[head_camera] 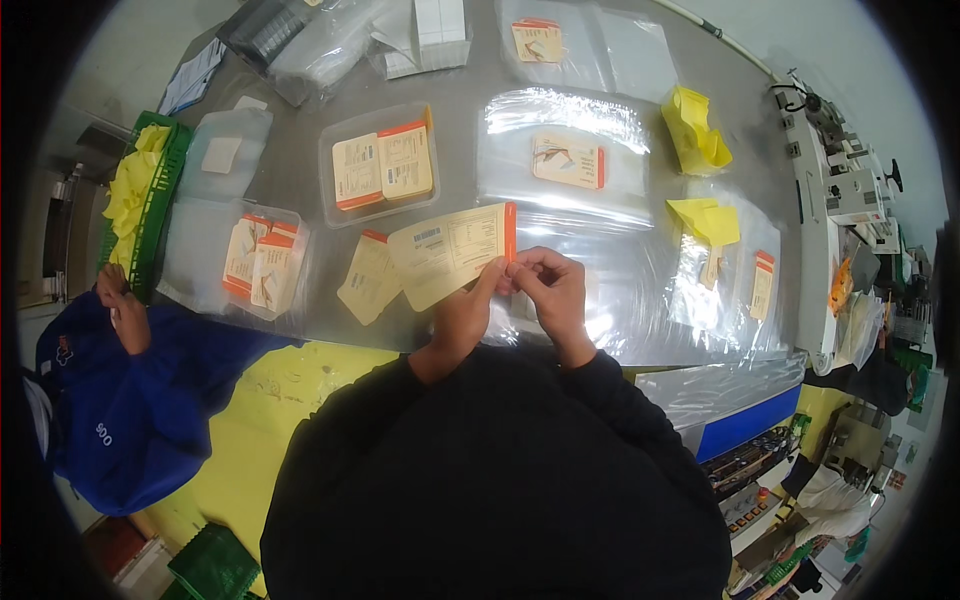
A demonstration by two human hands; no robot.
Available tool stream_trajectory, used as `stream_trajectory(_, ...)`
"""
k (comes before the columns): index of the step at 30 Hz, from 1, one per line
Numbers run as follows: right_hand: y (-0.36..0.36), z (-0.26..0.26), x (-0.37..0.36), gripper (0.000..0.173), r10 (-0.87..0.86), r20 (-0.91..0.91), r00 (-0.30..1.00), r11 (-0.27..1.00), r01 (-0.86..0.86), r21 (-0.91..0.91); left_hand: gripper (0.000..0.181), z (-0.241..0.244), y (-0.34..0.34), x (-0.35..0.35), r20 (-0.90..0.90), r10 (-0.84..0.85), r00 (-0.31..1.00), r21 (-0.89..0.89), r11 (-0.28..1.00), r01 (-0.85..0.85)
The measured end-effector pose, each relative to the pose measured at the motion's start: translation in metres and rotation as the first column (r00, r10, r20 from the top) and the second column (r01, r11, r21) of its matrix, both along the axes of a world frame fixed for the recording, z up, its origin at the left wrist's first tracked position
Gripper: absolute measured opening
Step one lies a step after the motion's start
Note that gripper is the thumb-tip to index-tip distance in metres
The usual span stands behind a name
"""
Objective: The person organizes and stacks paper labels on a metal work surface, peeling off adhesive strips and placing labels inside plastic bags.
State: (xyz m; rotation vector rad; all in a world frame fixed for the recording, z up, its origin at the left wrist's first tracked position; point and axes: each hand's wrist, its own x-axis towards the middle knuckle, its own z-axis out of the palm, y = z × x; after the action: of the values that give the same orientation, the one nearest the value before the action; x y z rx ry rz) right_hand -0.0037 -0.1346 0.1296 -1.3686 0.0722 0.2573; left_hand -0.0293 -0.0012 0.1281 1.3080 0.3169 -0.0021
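My left hand (pixel 466 311) holds a cream printed card with an orange edge (pixel 454 251) by its lower right part, thumb on top. The fingertips of my right hand (pixel 551 292) meet at the card's orange-edged corner, pinched close to my left thumb. Left of the held card, more cream cards (pixel 369 277) lie on the metal table (pixel 300 180). Behind them stands a clear plastic tub (pixel 328 206) with two stacks of cards. Clear plastic bags (pixel 510 180) lie beyond my hands, with a card (pixel 566 159) on or inside the top one.
Another clear tub of cards (pixel 301 259) stands at the left, near a green crate (pixel 169 161) of yellow pieces. A co-worker in blue (pixel 142 405) is at the left. Yellow folded pieces (pixel 694 131) and a white machine (pixel 817 195) are at the right.
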Motion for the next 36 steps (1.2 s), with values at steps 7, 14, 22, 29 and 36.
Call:
stream_trajectory(7, 0.011, 0.005, -0.002, 0.004, -0.069, -0.065, 0.995, 0.994, 0.074, 0.079, 0.014, 0.002, -0.002, -0.007, 0.053, -0.032, 0.998, 0.241, 0.970, 0.019)
stream_trajectory(14, -0.003, -0.013, -0.001, 0.010, 0.006, -0.076, 0.997, 0.998, -0.002, 0.058, 0.011, -0.008, 0.002, -0.002, 0.013, -0.036, 0.999, 0.068, 0.997, 0.035)
stream_trajectory(22, -0.013, -0.022, -0.004, 0.014, 0.008, -0.062, 0.998, 0.995, -0.002, 0.100, 0.019, -0.010, 0.003, 0.006, 0.005, -0.032, 0.999, -0.128, 0.991, 0.032)
stream_trajectory(29, -0.014, -0.008, -0.007, 0.012, -0.103, -0.036, 0.994, 0.993, 0.101, -0.053, 0.047, -0.009, 0.015, 0.012, 0.451, 0.084, 0.889, 0.591, 0.718, -0.368)
stream_trajectory(36, -0.024, -0.024, -0.006, 0.012, 0.049, 0.222, 0.974, 0.955, 0.020, -0.297, 0.008, -0.019, 0.001, 0.008, 0.233, -0.130, 0.964, 0.364, 0.931, 0.037)
